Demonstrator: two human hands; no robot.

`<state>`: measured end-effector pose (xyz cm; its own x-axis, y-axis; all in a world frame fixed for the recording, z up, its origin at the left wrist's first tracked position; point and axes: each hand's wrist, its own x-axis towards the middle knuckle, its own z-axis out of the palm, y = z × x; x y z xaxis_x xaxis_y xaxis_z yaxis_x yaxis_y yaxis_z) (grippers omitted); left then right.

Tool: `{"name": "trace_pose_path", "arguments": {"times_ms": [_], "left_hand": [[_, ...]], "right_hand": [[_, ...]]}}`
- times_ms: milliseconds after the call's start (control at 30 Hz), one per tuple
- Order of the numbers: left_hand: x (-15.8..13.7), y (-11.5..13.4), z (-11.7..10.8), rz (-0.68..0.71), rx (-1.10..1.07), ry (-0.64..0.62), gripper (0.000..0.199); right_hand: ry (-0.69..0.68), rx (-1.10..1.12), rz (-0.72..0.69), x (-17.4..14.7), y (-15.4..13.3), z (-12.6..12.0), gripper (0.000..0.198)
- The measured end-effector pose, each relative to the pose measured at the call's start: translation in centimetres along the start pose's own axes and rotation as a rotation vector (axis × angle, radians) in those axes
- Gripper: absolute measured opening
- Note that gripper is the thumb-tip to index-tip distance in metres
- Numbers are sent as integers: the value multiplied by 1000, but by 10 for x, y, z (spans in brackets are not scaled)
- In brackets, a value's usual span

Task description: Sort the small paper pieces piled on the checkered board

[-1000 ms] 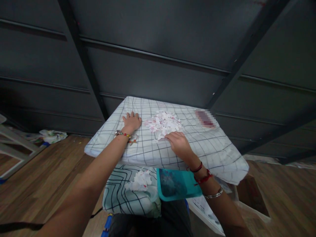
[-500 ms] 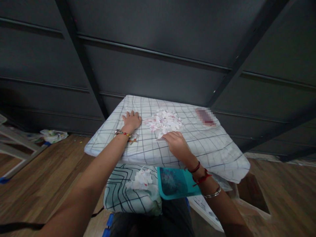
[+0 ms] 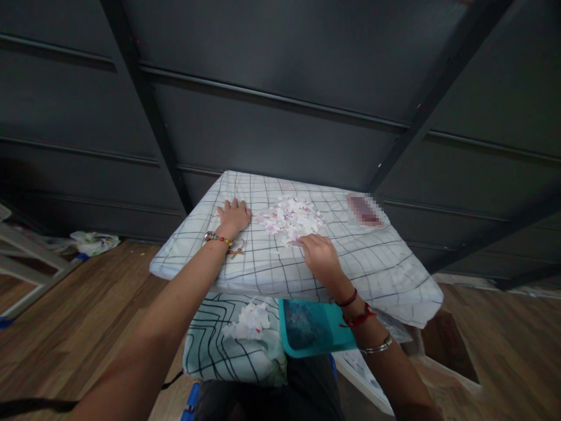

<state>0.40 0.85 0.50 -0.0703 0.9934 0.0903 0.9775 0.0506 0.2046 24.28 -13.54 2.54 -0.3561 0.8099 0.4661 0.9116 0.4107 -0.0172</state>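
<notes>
My left hand (image 3: pixel 234 216) lies flat, fingers spread, on the white checked cloth (image 3: pixel 350 263) of the table. To its right is a heap of small white paper-like scraps (image 3: pixel 298 216) with pinkish marks. My right hand (image 3: pixel 322 257) is at the near right edge of the heap, its fingers pinched on a thin pale piece (image 3: pixel 296 242). The exact kind of this piece is too small to tell. A smaller pile of white scraps (image 3: pixel 252 321) rests on the green-and-white patterned cloth (image 3: pixel 232 365) below the table edge.
A turquoise tray (image 3: pixel 307 352) with dark, speckled contents sits below the table's near edge, under my right forearm. A blurred reddish rectangle (image 3: pixel 364 210) lies at the table's right rear. Behind stands a dark panelled wall (image 3: pixel 272 140). At lower right is an open cardboard box (image 3: pixel 451 345).
My right hand has shifted slightly right, and the thin piece in its fingers has moved from the heap's near edge up and to the right. My left hand stays in place.
</notes>
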Motion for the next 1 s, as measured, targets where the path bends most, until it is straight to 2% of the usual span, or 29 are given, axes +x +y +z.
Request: {"name": "trace_pose_path", "arguments": {"times_ms": [267,600,800,1000], "left_hand": [[1,-2,4,12,-1,32,58],[2,-2,4,6,1,25,58],[2,-2,3,3,-14,10,59],[-1,0,-1,-8,-7,1,58]], "right_hand": [[-41,-30,-65,0,-6,-1,22],[-31,-93,18,-2,-2,0,21],[5,-36,-84,0,-10,-1,22],[-10,-27,-111,-5,-7,-5,26]]}}
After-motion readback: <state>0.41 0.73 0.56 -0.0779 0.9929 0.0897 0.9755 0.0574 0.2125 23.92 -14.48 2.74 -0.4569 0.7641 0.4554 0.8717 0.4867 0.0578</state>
